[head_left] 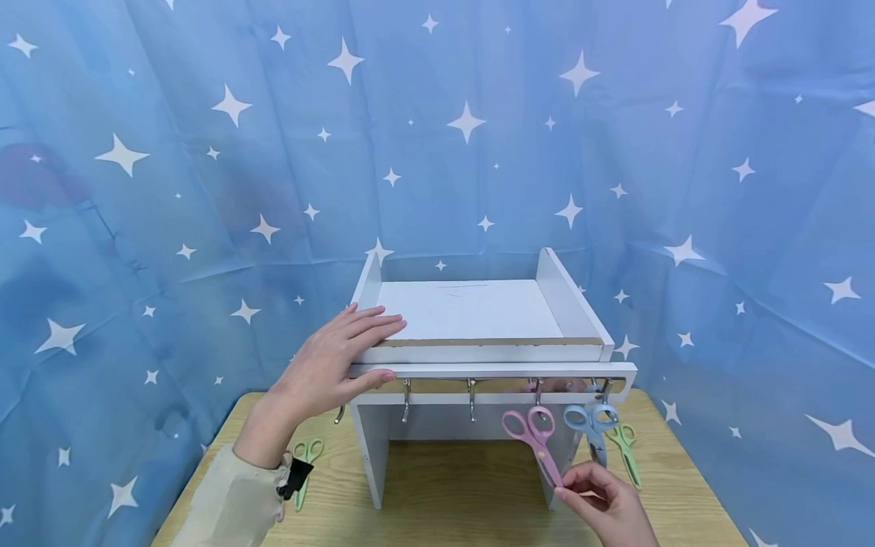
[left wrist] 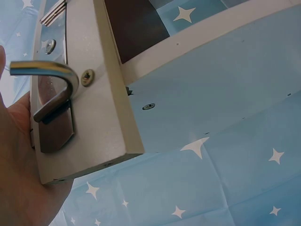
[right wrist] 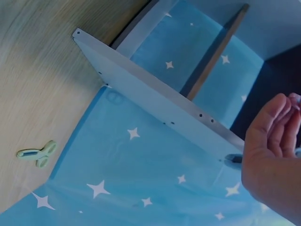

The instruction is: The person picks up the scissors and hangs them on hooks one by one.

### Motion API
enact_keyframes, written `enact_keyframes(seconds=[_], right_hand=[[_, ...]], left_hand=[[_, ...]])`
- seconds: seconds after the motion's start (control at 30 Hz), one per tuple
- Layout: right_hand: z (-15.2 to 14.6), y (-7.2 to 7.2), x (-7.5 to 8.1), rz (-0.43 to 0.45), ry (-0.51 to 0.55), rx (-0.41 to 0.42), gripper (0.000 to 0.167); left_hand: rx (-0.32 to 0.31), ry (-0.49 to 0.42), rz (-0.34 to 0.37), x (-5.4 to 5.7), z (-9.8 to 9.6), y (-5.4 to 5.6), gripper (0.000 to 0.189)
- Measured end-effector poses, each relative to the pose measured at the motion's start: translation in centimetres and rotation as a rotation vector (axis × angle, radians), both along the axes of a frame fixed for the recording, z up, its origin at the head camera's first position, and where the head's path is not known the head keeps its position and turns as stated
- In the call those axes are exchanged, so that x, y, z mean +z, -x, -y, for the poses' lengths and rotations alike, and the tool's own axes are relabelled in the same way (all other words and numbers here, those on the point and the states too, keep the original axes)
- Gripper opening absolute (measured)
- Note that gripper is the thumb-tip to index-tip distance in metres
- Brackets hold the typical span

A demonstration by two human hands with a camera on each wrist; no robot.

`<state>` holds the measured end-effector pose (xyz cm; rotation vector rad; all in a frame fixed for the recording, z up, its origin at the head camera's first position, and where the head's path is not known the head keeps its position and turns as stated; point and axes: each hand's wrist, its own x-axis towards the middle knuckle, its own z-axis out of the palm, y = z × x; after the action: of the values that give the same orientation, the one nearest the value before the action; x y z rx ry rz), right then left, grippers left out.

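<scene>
My left hand (head_left: 335, 361) rests on the left front corner of a white shelf (head_left: 478, 354), fingers stretched over its top edge and thumb along the hook rail (head_left: 437, 398). The left wrist view shows the rail's end with a metal hook (left wrist: 56, 75) beside that hand. Low at the right, my right hand (head_left: 608, 505) pinches pink scissors (head_left: 540, 448) by the blade tip, handles upward. One of their finger loops overlaps a rail hook. Blue scissors (head_left: 593, 427) hang from the rightmost hook, blades down. In the right wrist view, the pink scissors are hidden.
Green scissors (head_left: 625, 452) lie on the wooden table (head_left: 677, 471) to the right of the shelf. Another green pair (head_left: 307, 456) is at the left, partly behind my sleeve (head_left: 229, 494). A blue star-patterned curtain (head_left: 437, 175) surrounds the table.
</scene>
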<state>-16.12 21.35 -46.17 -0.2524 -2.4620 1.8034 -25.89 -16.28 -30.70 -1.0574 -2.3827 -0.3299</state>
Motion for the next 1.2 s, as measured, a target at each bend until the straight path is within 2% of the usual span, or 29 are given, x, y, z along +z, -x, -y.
enact_keyframes(seconds=[0.17,0.3,0.47,0.67,0.97,1.2], right_hand=[[-0.2,0.2,-0.4,0.044,0.017,0.015,0.015],[-0.5,0.2,-0.8,0.026,0.017,0.025,0.015],[-0.9,0.0,-1.0,0.002,0.009,0.003,0.013],[-1.8,-0.2,-1.0,0.022,0.0,-0.025,0.018],[-4.2,0.2,-1.2,0.07,-0.077,-0.062,0.019],[-6.5,0.8,-1.7,0.034,-0.194,-0.088,0.015]], left_hand=[[0.001,-0.001,0.006,0.0,0.0,-0.1,0.064],[0.0,-0.004,0.008,0.0,0.0,-0.1,0.064],[-0.003,-0.003,0.006,0.1,0.0,-0.1,0.064],[-0.005,-0.005,0.009,0.1,0.0,-0.1,0.063],[-0.005,-0.002,0.008,0.1,-0.1,-0.1,0.062],[-0.001,-0.002,0.005,0.0,0.0,-0.1,0.062]])
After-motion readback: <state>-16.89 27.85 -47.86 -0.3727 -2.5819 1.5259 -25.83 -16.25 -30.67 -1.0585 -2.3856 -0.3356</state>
